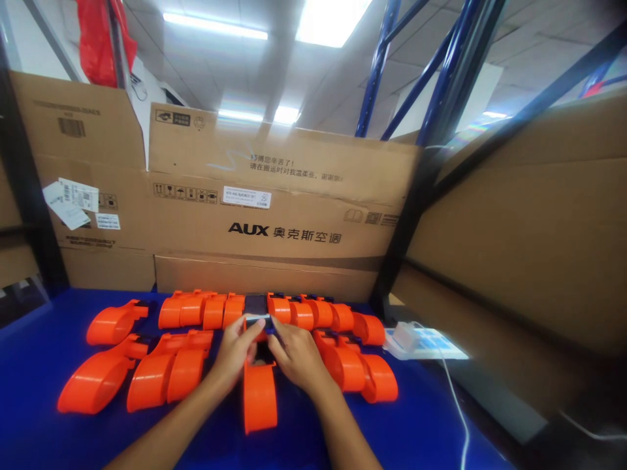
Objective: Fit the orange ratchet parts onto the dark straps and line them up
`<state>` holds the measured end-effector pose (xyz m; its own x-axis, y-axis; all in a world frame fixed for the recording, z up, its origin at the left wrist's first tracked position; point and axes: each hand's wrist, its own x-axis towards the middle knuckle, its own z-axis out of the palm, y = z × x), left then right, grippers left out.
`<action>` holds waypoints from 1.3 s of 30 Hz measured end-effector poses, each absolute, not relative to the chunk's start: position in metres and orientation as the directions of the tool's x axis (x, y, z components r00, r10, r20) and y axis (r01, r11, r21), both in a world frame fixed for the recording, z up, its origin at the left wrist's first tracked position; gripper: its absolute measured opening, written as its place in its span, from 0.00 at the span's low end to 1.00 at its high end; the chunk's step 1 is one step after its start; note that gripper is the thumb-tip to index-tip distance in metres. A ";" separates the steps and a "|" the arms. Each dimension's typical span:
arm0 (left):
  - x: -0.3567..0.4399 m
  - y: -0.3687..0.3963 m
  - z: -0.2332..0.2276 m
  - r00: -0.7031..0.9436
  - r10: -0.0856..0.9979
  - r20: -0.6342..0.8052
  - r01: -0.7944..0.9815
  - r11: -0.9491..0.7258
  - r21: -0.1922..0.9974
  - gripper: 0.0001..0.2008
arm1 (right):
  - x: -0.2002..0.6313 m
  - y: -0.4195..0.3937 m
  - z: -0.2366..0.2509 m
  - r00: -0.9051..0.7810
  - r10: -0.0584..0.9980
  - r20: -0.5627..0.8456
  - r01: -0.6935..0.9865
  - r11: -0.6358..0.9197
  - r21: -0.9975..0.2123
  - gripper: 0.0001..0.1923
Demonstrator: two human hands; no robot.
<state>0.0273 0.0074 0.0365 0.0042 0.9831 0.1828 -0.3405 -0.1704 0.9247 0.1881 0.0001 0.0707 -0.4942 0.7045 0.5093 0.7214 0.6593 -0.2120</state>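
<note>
Both hands, left hand [236, 352] and right hand [295, 356], hold an orange plastic housing [259, 395] on the blue tabletop [39, 431], fingers [255, 328] pinching what looks like a dark insert [257, 305] at its top; more orange housings [169, 372] lie just beside them.

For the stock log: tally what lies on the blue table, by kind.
Orange plastic shells: about 17, overlapping, counting the middle shell pinched by the left hand and right hand
White power strip: 1
Total: about 18
</note>
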 end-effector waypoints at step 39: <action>0.020 0.015 0.040 -0.047 0.995 0.083 -0.436 -0.095 0.895 0.21 | 0.187 0.003 0.067 -0.486 0.630 0.605 0.712 0.687 -0.144 0.20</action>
<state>0.0203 0.0150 0.0404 -0.0470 0.9955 0.0828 -0.4362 -0.0950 0.8948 0.1871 0.0029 0.0669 -0.4859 0.6303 0.6055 0.7123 0.6870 -0.1436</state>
